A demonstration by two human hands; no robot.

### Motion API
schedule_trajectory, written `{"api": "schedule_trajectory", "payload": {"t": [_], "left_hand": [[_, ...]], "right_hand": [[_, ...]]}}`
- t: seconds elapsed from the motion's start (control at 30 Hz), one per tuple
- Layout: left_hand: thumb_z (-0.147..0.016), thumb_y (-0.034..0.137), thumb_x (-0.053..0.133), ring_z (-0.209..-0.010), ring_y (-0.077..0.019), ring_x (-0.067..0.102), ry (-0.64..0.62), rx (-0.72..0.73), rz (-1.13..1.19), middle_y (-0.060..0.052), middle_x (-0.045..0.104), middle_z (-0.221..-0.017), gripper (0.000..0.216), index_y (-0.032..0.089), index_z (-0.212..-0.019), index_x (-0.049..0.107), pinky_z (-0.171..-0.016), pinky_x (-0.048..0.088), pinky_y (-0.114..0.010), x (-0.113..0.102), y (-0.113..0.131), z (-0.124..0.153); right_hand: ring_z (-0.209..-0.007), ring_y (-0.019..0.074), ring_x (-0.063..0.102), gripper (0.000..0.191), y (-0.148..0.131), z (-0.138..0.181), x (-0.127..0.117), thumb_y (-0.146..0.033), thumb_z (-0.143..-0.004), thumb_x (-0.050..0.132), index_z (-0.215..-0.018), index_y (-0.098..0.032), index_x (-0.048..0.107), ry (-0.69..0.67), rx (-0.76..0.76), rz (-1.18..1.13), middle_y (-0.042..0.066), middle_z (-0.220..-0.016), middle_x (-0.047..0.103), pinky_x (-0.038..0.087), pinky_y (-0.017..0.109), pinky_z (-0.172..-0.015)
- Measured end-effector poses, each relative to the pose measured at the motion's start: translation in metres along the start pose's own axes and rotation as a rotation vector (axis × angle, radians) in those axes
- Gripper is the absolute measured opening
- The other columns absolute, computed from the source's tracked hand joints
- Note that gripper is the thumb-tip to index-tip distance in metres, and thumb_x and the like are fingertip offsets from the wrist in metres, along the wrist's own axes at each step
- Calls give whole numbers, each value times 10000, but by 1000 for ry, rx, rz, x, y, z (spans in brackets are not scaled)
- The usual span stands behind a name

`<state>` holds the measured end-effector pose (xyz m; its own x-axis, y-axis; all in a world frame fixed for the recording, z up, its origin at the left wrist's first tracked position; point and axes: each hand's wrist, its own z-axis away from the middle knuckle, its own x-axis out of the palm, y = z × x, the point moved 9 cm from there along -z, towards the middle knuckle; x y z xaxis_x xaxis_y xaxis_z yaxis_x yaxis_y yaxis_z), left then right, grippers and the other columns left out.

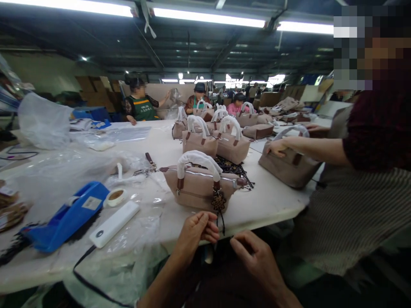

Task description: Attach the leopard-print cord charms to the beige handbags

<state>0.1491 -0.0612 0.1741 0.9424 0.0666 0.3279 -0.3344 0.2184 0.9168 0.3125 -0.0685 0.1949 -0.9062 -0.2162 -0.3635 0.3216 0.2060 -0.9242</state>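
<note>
A beige handbag (201, 186) stands on the white table (276, 203) in front of me, its looped handle (199, 158) wrapped in white. From it hangs a leopard-print flower charm (218, 201) with dark cords. My left hand (199, 231) is at the table edge just below the bag, near the cords; its fingers are loosely curled with nothing visible in them. Lower right, past the edge, my right hand (255, 256) is bent, with a gap between thumb and fingers and nothing seen there. The inside of its palm is hidden.
A blue tape dispenser (72, 218), a tape roll (115, 196) and a white power bank (114, 224) with a black cable lie at left among clear plastic bags (45, 119). Several more handbags (233, 147) stand behind. At right, a co-worker's hand (278, 147) touches another handbag (287, 167).
</note>
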Motion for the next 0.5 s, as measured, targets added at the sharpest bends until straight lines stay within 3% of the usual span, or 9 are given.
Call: {"api": "schedule_trajectory", "payload": {"t": [0.1, 0.2, 0.33, 0.5], "left_hand": [[-756, 582, 592, -444, -135, 594, -194, -78, -224, -16, 632, -590, 467, 126, -847, 627, -434, 465, -235, 41, -14, 1], [-813, 472, 471, -395, -125, 538, -312, -30, -430, -2, 577, -499, 390, 132, -727, 641, -415, 437, -233, 70, -14, 3], [-777, 303, 371, -366, -132, 500, -328, 7, -599, -9, 535, -442, 341, 149, -567, 591, -401, 424, -246, 79, -16, -2], [-806, 273, 341, -367, -132, 487, -364, -23, -671, 1, 534, -459, 342, 155, -613, 598, -384, 386, -228, 76, -14, -2]], "right_hand": [[-839, 184, 638, 174, -27, -9, -19, -318, -881, 578, -924, -219, 714, 73, -186, 52, 51, -904, 687, 483, 260, -760], [-850, 174, 655, 159, -45, -16, -18, -237, -881, 578, -934, -219, 726, 61, -279, 48, 53, -907, 692, 504, 244, -768], [-791, 164, 658, 136, -50, -21, -20, -197, -862, 595, -857, -205, 730, 92, -310, 50, 46, -838, 680, 515, 239, -733], [-765, 177, 660, 111, -34, -30, -24, -248, -833, 637, -784, -193, 719, 82, -235, -44, 50, -815, 675, 528, 263, -702]]}}
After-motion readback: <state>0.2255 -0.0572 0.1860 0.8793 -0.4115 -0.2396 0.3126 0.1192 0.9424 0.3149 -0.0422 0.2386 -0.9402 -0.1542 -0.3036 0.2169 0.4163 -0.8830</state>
